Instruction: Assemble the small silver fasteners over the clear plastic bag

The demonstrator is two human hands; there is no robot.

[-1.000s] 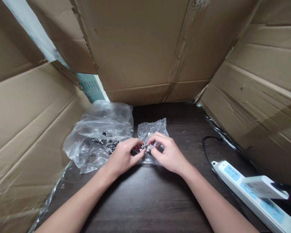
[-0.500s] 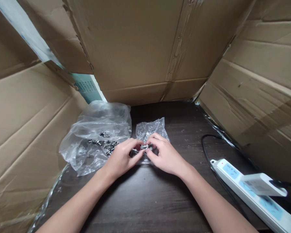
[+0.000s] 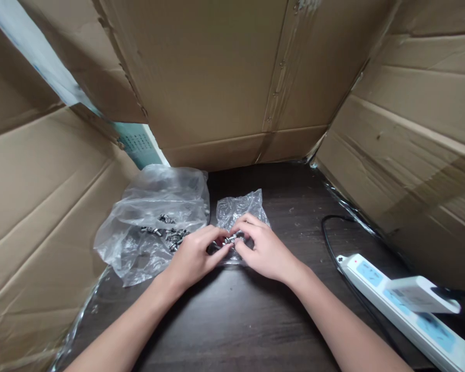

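Observation:
My left hand (image 3: 196, 256) and my right hand (image 3: 264, 248) meet at the middle of a dark wooden table (image 3: 236, 320). Both pinch a small silver metal part (image 3: 230, 239) between their fingertips, fingers closed. Under the hands lies a small clear plastic bag (image 3: 238, 209). To the left a larger clear plastic bag (image 3: 155, 217) holds several small metal screws or fittings (image 3: 166, 232).
Cardboard walls enclose the table: left (image 3: 42, 206), back (image 3: 225, 77) and right (image 3: 411, 144). A white power strip (image 3: 403, 305) with a plugged-in white adapter (image 3: 422, 294) lies at the right, its black cable (image 3: 329, 237) curving toward the back.
Both hands stay pinched on the metal part with only small finger shifts. The view has drifted slightly; the bags appear a little left of where they were.

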